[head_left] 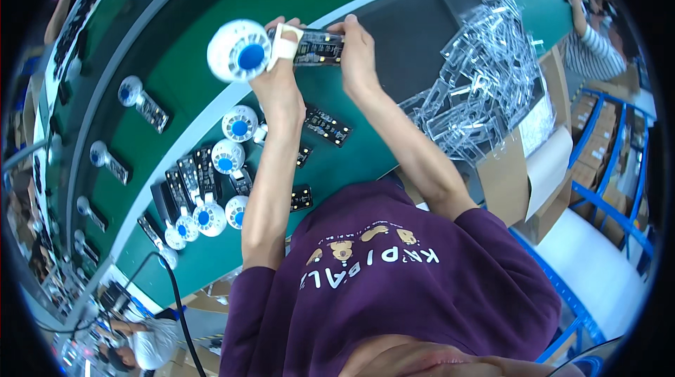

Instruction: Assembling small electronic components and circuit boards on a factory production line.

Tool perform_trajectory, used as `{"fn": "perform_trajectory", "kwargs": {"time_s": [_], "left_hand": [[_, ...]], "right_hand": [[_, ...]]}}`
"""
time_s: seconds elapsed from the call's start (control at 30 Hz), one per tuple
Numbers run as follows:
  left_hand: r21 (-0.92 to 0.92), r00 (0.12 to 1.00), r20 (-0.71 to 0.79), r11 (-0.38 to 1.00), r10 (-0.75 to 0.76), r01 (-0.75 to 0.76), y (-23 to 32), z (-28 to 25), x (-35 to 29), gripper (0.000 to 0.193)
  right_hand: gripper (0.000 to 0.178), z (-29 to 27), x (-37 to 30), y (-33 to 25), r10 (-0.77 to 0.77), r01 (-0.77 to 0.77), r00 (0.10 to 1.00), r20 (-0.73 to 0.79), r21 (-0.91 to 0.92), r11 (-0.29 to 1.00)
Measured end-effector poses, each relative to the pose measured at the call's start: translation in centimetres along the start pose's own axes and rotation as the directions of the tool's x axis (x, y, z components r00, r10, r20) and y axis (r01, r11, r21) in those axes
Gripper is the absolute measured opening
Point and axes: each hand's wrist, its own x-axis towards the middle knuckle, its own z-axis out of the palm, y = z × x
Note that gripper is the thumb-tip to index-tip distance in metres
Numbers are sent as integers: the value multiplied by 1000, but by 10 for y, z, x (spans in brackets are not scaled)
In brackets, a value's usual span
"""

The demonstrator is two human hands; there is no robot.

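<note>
Both my hands hold a device like a small handheld fan (239, 51), with a round white vented head, a blue centre and a bare black circuit board. My left hand (279, 92) is closed round it just beside the head. A whitish piece lies at the left thumb; whether it is a wrap or part of the device, I cannot tell. My right hand (358, 53) grips the board's far end between thumb and fingers. Below my left forearm, several similar devices (209, 216) rest on the green table, partly hidden by the arm. A circuit board (327, 127) lies between my arms.
Clear plastic parts (485, 67) are heaped at the right beside an open cardboard box (520, 169). Along the left curves a green conveyor (186, 50), carrying spaced devices (144, 104). A black cable (179, 299) hangs at lower left. Another person's striped sleeve (594, 53) shows at far right.
</note>
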Motion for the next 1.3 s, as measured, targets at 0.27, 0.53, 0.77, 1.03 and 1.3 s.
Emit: {"fn": "perform_trajectory", "kwargs": {"time_s": [0.27, 0.53, 0.77, 1.03, 1.3], "left_hand": [[148, 985, 50, 975, 162, -168, -2, 17, -23, 31], [349, 992, -111, 932, -65, 101, 11, -96, 159, 40], [893, 985, 142, 415, 102, -172, 24, -149, 109, 59], [904, 929, 253, -276, -270, -327, -6, -92, -1, 69], [992, 905, 65, 125, -421, -13, -62, -36, 13, 83]], "right_hand": [[42, -23, 1, 17, -75, 79, 996, -41, 84, 993], [25, -176, -5, -5, -261, 796, 605, 752, -561, 228], [30, -229, 0, 10, 252, 841, 520, 816, -540, 13], [28, -183, 16, -50, 312, 520, 800, 513, -851, 67], [41, -126, -23, 16, 468, -335, 715, 519, -333, 881]]}}
